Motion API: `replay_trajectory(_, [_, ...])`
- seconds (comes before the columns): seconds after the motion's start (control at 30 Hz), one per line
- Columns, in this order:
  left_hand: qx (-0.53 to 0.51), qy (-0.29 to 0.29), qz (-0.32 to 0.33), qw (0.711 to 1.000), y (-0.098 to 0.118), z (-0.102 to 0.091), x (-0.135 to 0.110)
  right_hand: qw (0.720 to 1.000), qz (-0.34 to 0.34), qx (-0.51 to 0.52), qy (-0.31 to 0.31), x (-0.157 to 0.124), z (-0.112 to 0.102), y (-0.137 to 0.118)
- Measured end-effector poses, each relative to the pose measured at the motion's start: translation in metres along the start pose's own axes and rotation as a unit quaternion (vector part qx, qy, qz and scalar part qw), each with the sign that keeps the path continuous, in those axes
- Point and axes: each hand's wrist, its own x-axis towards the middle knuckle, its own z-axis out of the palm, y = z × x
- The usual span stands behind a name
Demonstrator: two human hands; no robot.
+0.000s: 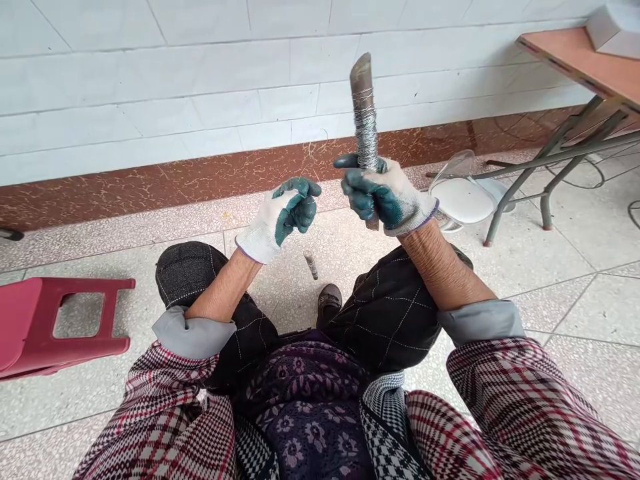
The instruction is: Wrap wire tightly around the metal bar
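My right hand (373,193), in a white glove with a green coated palm, is closed round the lower part of a stick wound with wire (366,127). The stick stands nearly upright, its slanted top bare and silvery wire coiled round its middle. My left hand (295,210), gloved the same way, is closed in a pinch. A thin loose wire (311,150) rises from around its fingertips and curls in front of the wall. Whether that wire joins the coil on the stick, I cannot tell.
A smaller wire-wound stick (311,265) lies on the floor between my feet. To the left is a red plastic stool (95,313). On the right stand a folding table (580,63) with a white box (617,30) and a white round-seated chair (460,200). A tiled wall (200,87) rises ahead.
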Motion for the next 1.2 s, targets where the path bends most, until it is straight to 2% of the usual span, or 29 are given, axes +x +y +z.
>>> replay_trajectory(0.17, [0.006,-0.031,0.036,0.999,0.001,0.000,0.000,1.000,-0.003,-0.021,-0.006,-0.006,0.006,-0.003])
replay_trajectory(0.33, [0.040,0.030,0.028,0.998,0.003,0.002,0.002,0.999,0.000,-0.023,-0.033,-0.008,0.004,-0.003])
replay_trajectory(0.53, [0.092,0.035,0.020,0.995,0.005,0.008,0.001,0.989,-0.053,-0.137,-0.015,-0.010,0.015,-0.006])
replay_trajectory(0.67, [0.034,0.021,0.001,0.999,0.016,0.007,-0.005,0.996,-0.068,-0.063,0.007,-0.009,0.019,-0.009])
replay_trajectory(0.8, [-0.025,-0.018,-0.012,0.999,0.028,0.002,-0.013,0.999,-0.034,0.036,0.005,-0.002,0.017,-0.003])
replay_trajectory(1.0, [-0.026,-0.030,-0.023,0.999,0.018,0.001,-0.010,1.000,-0.016,0.013,0.013,0.006,0.026,0.007])
replay_trajectory(1.2, [-0.006,-0.089,-0.004,0.996,0.017,0.005,-0.011,0.999,-0.045,0.017,0.014,0.004,0.030,0.002])
